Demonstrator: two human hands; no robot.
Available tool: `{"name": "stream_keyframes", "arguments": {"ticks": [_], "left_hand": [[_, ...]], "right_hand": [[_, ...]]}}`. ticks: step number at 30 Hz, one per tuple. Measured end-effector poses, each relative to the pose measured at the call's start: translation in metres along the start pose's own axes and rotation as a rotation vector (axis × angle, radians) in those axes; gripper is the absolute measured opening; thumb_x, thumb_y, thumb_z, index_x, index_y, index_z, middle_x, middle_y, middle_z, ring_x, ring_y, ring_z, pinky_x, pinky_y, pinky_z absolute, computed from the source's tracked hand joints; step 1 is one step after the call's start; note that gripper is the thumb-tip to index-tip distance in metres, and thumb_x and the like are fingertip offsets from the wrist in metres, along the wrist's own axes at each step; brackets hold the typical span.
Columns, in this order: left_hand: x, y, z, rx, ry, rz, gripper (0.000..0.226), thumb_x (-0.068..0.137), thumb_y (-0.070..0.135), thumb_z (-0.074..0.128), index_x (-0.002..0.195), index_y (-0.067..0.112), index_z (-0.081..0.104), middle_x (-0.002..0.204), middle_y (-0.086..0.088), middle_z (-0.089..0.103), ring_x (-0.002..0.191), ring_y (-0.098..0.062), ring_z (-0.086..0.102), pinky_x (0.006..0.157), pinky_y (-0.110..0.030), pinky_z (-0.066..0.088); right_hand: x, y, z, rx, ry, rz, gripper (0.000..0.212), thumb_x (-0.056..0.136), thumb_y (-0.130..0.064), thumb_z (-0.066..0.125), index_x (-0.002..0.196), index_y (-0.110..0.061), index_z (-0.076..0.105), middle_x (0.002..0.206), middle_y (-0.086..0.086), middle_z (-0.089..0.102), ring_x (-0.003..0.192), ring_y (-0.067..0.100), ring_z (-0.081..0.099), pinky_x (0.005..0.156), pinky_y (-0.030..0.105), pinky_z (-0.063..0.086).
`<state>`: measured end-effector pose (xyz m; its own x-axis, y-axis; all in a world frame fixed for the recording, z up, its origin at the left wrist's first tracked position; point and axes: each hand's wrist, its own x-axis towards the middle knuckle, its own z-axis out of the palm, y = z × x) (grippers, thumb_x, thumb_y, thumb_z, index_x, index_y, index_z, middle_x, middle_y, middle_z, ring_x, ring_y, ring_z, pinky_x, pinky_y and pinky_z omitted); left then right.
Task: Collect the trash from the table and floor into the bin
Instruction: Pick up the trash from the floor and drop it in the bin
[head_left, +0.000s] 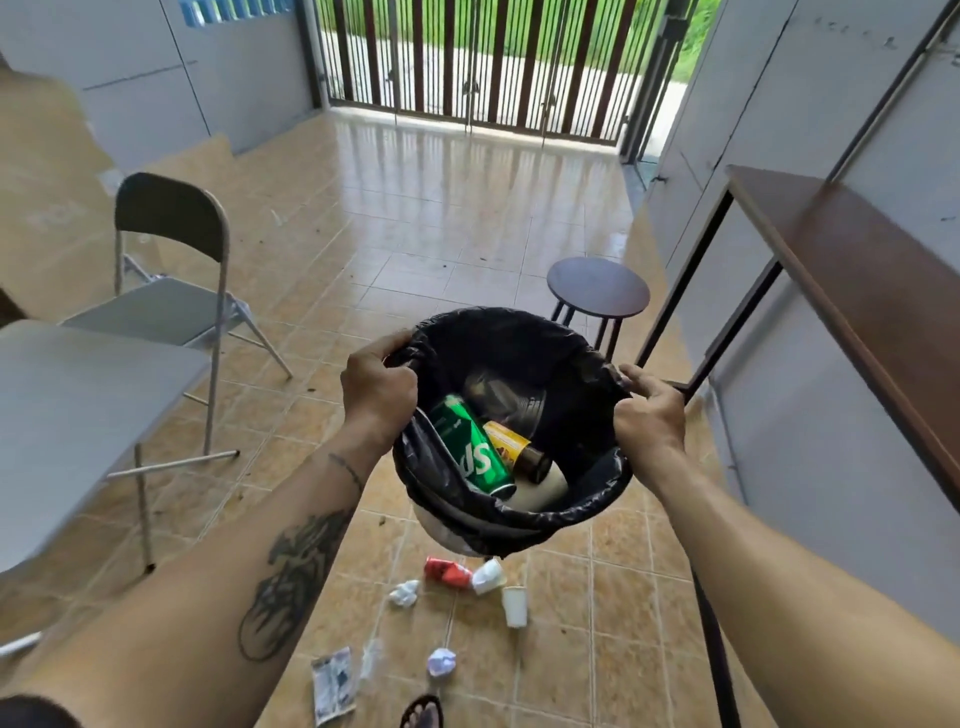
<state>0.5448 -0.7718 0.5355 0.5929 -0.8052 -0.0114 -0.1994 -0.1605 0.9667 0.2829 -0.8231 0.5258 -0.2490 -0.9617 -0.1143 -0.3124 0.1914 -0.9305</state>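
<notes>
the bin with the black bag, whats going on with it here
A person holds the bin up in the air, left hand and right hand each with a grip on the black liner at opposite sides of the rim. Inside lie a green soda can and a brown bottle. On the floor below remain a red can, paper cups, crumpled paper and a wrapper.

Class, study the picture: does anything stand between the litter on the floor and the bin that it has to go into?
Nothing visible blocks the way. The bin, held at its rim by the left hand and the right hand, hangs open-mouthed right above the red can, the white cup and the paper balls on bare tiles. Both hands are occupied, though.
</notes>
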Motion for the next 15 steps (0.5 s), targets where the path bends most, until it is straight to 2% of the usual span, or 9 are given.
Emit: {"name": "stream_keyframes", "arguments": {"ticks": [3, 6, 10, 11, 13, 15], "left_hand": [[-0.016, -0.012, -0.014, 0.047, 0.033, 0.012, 0.059, 0.074, -0.008, 0.049, 0.123, 0.018, 0.072, 0.114, 0.005, 0.072, 0.106, -0.011, 0.065, 0.101, -0.025, 0.048], [-0.032, -0.025, -0.033, 0.096, 0.076, 0.021, 0.062, 0.073, -0.010, 0.048, 0.124, 0.017, 0.071, 0.114, 0.004, 0.071, 0.107, -0.015, 0.065, 0.099, -0.023, 0.048], [-0.036, -0.052, -0.068, 0.188, 0.125, 0.001, 0.061, 0.075, -0.010, 0.048, 0.126, 0.017, 0.069, 0.123, -0.003, 0.071, 0.113, -0.021, 0.063, 0.097, -0.019, 0.041], [-0.034, -0.059, -0.077, 0.201, 0.142, -0.003, 0.060, 0.076, -0.009, 0.049, 0.127, 0.017, 0.069, 0.124, -0.004, 0.071, 0.115, -0.022, 0.062, 0.097, -0.019, 0.040], [-0.028, -0.075, -0.101, 0.230, 0.179, -0.001, 0.057, 0.078, -0.007, 0.051, 0.125, 0.017, 0.070, 0.122, -0.005, 0.071, 0.114, -0.023, 0.063, 0.096, -0.019, 0.041], [-0.022, -0.091, -0.118, 0.257, 0.207, 0.020, 0.053, 0.079, -0.006, 0.054, 0.123, 0.018, 0.071, 0.118, -0.004, 0.073, 0.110, -0.023, 0.065, 0.094, -0.020, 0.043]], "right_hand": [[-0.014, 0.003, 0.009, 0.012, -0.037, -0.024, 0.070, 0.061, -0.002, 0.043, 0.124, -0.021, 0.068, 0.111, -0.006, 0.072, 0.108, 0.015, 0.066, 0.101, 0.034, 0.051], [-0.031, 0.005, 0.019, -0.010, -0.107, -0.057, 0.070, 0.068, 0.007, 0.043, 0.129, -0.018, 0.065, 0.119, -0.003, 0.068, 0.114, 0.014, 0.060, 0.102, 0.030, 0.049], [-0.052, 0.007, 0.049, -0.086, -0.213, -0.093, 0.073, 0.071, 0.014, 0.043, 0.134, -0.017, 0.060, 0.119, -0.004, 0.063, 0.110, 0.010, 0.054, 0.082, 0.010, 0.044], [-0.057, 0.007, 0.060, -0.105, -0.234, -0.107, 0.073, 0.071, 0.014, 0.042, 0.135, -0.016, 0.060, 0.118, -0.005, 0.063, 0.110, 0.009, 0.054, 0.081, 0.009, 0.044], [-0.067, 0.007, 0.089, -0.146, -0.270, -0.136, 0.074, 0.070, 0.014, 0.043, 0.135, -0.017, 0.060, 0.116, -0.005, 0.063, 0.110, 0.010, 0.056, 0.085, 0.015, 0.047], [-0.076, 0.009, 0.112, -0.197, -0.290, -0.170, 0.073, 0.071, 0.014, 0.044, 0.134, -0.019, 0.061, 0.113, -0.006, 0.062, 0.109, 0.010, 0.054, 0.086, 0.014, 0.042]]}}
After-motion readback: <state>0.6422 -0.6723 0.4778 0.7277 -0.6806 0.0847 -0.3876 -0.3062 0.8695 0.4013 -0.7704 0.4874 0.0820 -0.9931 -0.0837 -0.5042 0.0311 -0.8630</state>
